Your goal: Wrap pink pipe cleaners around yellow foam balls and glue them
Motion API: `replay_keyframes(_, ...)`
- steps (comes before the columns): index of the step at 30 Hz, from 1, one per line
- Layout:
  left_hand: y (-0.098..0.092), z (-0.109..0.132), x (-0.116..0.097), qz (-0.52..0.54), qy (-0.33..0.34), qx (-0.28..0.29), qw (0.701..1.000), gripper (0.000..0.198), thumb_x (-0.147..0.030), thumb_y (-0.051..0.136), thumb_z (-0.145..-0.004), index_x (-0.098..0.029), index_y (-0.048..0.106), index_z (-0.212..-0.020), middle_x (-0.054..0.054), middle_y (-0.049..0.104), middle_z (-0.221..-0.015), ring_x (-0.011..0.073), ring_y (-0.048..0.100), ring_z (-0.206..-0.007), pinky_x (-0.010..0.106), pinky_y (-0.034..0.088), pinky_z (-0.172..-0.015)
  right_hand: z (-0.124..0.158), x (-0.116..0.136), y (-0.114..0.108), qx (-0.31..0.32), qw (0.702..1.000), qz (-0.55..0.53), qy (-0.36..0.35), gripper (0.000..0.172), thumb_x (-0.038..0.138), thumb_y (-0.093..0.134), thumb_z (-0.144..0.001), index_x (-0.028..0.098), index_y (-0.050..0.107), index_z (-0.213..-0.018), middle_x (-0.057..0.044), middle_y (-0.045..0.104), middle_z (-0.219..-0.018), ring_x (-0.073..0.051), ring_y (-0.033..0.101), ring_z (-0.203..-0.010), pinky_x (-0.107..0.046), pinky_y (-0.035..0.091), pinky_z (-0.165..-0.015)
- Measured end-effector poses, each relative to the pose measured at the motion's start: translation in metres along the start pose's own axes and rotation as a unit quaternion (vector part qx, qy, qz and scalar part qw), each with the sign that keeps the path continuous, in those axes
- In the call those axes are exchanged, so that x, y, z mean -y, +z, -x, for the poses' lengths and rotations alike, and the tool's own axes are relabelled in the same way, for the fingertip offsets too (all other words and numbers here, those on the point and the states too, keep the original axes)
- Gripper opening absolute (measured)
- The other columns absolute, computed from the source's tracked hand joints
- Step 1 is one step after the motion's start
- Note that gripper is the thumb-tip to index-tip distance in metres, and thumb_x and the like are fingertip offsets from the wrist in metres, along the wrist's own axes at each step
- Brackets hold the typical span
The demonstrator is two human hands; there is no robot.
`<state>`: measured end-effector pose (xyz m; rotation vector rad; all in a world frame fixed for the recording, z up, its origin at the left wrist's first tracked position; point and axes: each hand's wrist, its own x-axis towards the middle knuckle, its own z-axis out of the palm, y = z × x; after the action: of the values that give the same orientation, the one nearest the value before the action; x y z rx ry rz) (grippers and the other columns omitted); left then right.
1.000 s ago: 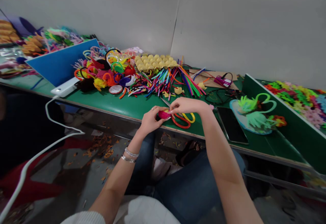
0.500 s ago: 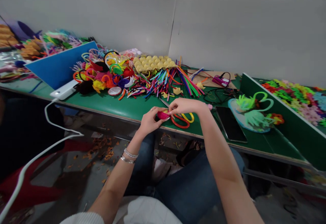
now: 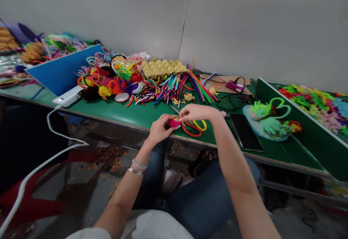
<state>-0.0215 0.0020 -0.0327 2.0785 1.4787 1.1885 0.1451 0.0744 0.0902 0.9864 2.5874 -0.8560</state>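
My left hand (image 3: 160, 128) is closed round a small pink fuzzy piece (image 3: 173, 123) at the front edge of the green table (image 3: 122, 111). My right hand (image 3: 198, 112) pinches the same pink piece from the right, fingertips meeting the left hand's. Just under the right hand lie scissors (image 3: 193, 126) with red and yellow handles. Behind the hands spreads a heap of coloured pipe cleaners (image 3: 176, 85).
A black phone (image 3: 246, 132) lies right of the hands, beside a pale blue plate (image 3: 261, 132) with green fuzzy shapes. A yellow egg tray (image 3: 163, 67), a blue board (image 3: 63, 70), a white power strip (image 3: 67, 95) with cable, and a pink device (image 3: 236, 85) are further back. A green divider (image 3: 296, 121) stands on the right.
Both hands stay together on the pink piece with only slight finger movement. The view has shifted a little.
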Motion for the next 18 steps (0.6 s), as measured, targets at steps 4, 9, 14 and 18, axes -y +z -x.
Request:
replay_keyframes(4, 0.0003, -0.0001, 0.0000, 0.000, 0.001, 0.000, 1.000, 0.035, -0.028, 0.065, -0.073, -0.022, 0.058, -0.108, 0.002, 0.063, -0.103, 0.0113, 0.057, -0.074, 0.022, 0.043, -0.063, -0.0004, 0.0004, 0.0004, 0.006, 1.000, -0.001, -0.003, 0.028, 0.039, 0.051, -0.077, 0.016, 0.066, -0.077, -0.001, 0.057, -0.065, -0.010, 0.045, -0.061, -0.022, 0.027, -0.053)
replay_keyframes(9, 0.0008, -0.0006, 0.0008, 0.003, -0.001, 0.004, 1.000, 0.037, -0.027, 0.065, -0.073, -0.022, 0.058, -0.109, 0.002, 0.063, -0.103, 0.0109, 0.056, -0.071, 0.022, 0.042, -0.061, -0.0011, 0.0015, 0.0007, 0.009, 1.000, 0.003, 0.016, 0.028, 0.041, 0.051, -0.077, 0.017, 0.066, -0.078, -0.001, 0.057, -0.065, -0.010, 0.044, -0.060, -0.022, 0.027, -0.053)
replay_keyframes(14, 0.0003, -0.0004, -0.0001, 0.014, -0.004, -0.001, 1.000, 0.037, -0.029, 0.065, -0.073, -0.023, 0.058, -0.108, 0.002, 0.063, -0.101, 0.0103, 0.056, -0.069, 0.021, 0.042, -0.060, -0.0023, -0.0005, 0.0019, 0.014, 1.000, -0.003, 0.009, 0.027, 0.040, 0.051, -0.076, 0.018, 0.066, -0.078, -0.001, 0.060, -0.069, -0.011, 0.047, -0.061, -0.022, 0.030, -0.054)
replay_keyframes(18, -0.0009, -0.0003, -0.0021, 0.010, -0.004, 0.003, 1.000, 0.037, -0.029, 0.065, -0.073, -0.024, 0.058, -0.110, 0.001, 0.062, -0.099, 0.0087, 0.054, -0.065, 0.021, 0.042, -0.059, -0.0058, -0.0040, 0.0037, 0.007, 1.000, 0.002, 0.019, 0.024, 0.038, 0.053, -0.074, 0.019, 0.067, -0.080, -0.002, 0.064, -0.078, -0.012, 0.051, -0.067, -0.022, 0.032, -0.056)
